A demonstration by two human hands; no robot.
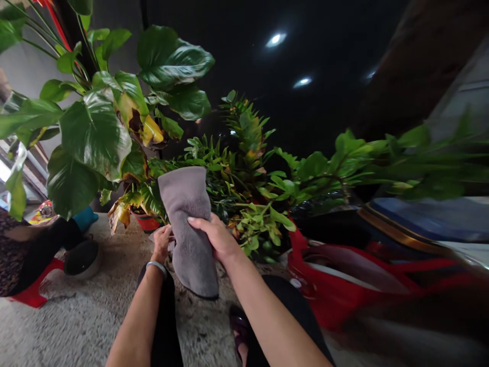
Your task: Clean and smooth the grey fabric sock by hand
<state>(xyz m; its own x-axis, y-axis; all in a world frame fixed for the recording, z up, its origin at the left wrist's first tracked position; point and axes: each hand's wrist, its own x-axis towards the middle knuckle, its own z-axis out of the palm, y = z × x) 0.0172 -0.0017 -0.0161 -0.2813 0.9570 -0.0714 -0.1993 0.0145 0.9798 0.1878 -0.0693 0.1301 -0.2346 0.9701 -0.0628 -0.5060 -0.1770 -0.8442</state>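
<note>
Bare forearms (267,311) are stretched forward. Soft grey plush cloth (193,239), curved and narrowed at its waist, is gripped in the right hand (219,239). Just left of it, the left hand (162,242) is curled; whether anything is pinched cannot be told. Gritty floor (95,326) is seen beneath the hands; broad, glossy leaves (95,135) are massed beyond.

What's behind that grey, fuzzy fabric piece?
Behind the grey, fuzzy fabric piece, green leafy plants show above it and grey ground below; what it covers is hidden.
</note>
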